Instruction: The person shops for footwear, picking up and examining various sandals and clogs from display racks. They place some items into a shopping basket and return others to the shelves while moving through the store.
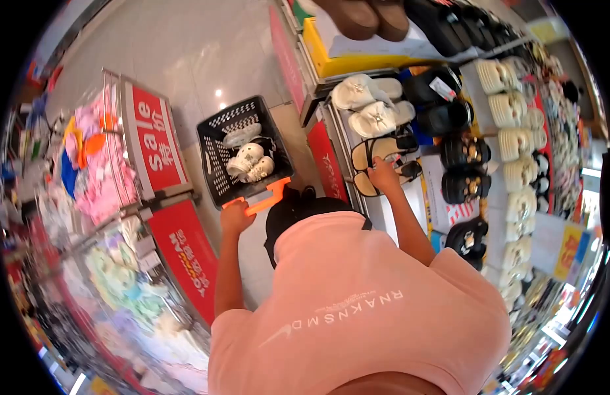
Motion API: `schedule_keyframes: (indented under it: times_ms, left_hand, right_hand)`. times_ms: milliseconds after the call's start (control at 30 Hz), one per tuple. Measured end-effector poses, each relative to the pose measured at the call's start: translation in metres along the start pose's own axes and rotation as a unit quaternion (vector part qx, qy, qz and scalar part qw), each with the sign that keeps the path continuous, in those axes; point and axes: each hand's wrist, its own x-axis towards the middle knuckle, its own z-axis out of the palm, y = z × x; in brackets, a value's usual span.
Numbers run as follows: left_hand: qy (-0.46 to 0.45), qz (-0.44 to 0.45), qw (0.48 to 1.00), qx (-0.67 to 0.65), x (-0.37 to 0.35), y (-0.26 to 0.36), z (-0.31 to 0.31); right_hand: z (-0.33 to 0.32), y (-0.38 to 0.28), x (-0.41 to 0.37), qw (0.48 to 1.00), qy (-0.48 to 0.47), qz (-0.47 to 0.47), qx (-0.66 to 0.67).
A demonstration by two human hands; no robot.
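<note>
My left hand [236, 217] is closed round the orange handle [265, 196] of a black shopping basket [213, 187]. The basket has perforated sides and stands in front of me. Inside it lie white clogs [247, 160] with small ornaments, and a pale item in clear wrapping [242, 135]. My right hand [384, 175] reaches to the shelf at the right, its fingers closed on a tan sandal [365, 185] with black straps. A matching sandal [364, 154] lies just beyond it. White slippers [373, 120] with star-like ornaments sit farther back on the same shelf.
Black slides [464, 150] and a row of cream clogs [515, 143] fill the display at right. Brown slippers [367, 16] stand on an upper shelf. At left are bins of pink clothing [107, 178] with a red sale sign [153, 138]. Tiled floor [186, 52] stretches ahead.
</note>
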Motion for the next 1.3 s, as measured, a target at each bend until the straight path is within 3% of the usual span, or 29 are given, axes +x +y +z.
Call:
schedule_keyframes:
  times_ms: [100,167,233,367,467,600,633,667,767,833,900,1000,1033,1067,1100,1167,1200,1233,1300]
  left_hand:
    - [0.0,-0.025,0.999,-0.023,-0.001,-0.006,0.003]
    - [0.037,-0.036,0.998,-0.017,-0.002,-0.004,-0.001]
    - [0.055,-0.044,0.997,-0.015,-0.003,-0.001,0.002]
    - [0.048,-0.051,0.998,0.0,-0.007,-0.001,0.0]
    - [0.056,-0.05,0.997,0.002,-0.008,-0.001,0.005]
    - [0.025,-0.045,0.998,0.03,-0.004,-0.005,0.017]
    - [-0.037,-0.052,0.996,0.061,0.001,-0.003,0.014]
    - [-0.021,-0.078,0.99,0.12,-0.003,0.005,0.013]
    - [-0.004,-0.126,0.956,0.265,0.001,0.077,-0.027]
    - [0.107,-0.005,0.99,0.09,0.028,0.121,-0.035]
    - [0.132,-0.003,0.966,-0.221,0.064,0.183,-0.018]
    - [-0.037,-0.097,0.875,-0.472,0.102,0.26,0.035]
    - [-0.094,-0.112,0.844,-0.517,0.112,0.272,0.064]
    - [-0.072,-0.116,0.848,-0.512,0.116,0.286,0.083]
    - [-0.049,-0.118,0.853,-0.506,0.12,0.298,0.097]
    - [-0.005,-0.128,0.85,-0.51,0.132,0.307,0.126]
    - [0.012,-0.137,0.844,-0.519,0.135,0.304,0.144]
    - [0.029,-0.146,0.836,-0.527,0.132,0.311,0.136]
    - [0.068,-0.166,0.865,-0.468,0.122,0.322,0.125]
  right_hand:
    - [0.01,0.009,0.02,0.997,-0.064,-0.027,-0.017]
    - [0.031,0.034,0.042,0.99,-0.102,-0.08,0.048]
    - [0.003,-0.008,0.028,0.965,-0.164,0.011,0.204]
    - [0.017,-0.002,0.049,0.913,-0.198,0.054,0.353]
    - [0.001,-0.012,0.041,0.899,-0.236,0.07,0.362]
    - [0.015,0.014,0.042,0.925,-0.18,-0.031,0.333]
    - [0.021,0.023,0.041,0.943,-0.142,-0.062,0.294]
    - [0.026,0.031,0.04,0.941,-0.134,-0.06,0.305]
    - [0.034,0.039,0.011,0.951,-0.048,-0.078,0.295]
    - [0.044,0.039,-0.003,0.973,0.066,-0.09,0.203]
    - [0.032,0.025,-0.013,0.976,0.029,-0.063,0.206]
    - [0.027,0.02,-0.015,0.979,-0.015,-0.062,0.196]
    - [0.025,0.02,-0.016,0.98,-0.023,-0.077,0.183]
    - [-0.004,0.015,-0.022,0.982,-0.079,-0.094,0.144]
    - [-0.012,0.026,-0.017,0.965,-0.09,-0.132,0.206]
    - [-0.033,0.054,-0.001,0.965,-0.011,-0.153,0.214]
    - [-0.052,0.06,0.0,0.963,0.034,-0.107,0.245]
    - [-0.067,0.068,0.003,0.957,0.08,-0.059,0.273]
    - [-0.072,0.09,0.022,0.943,0.22,-0.069,0.241]
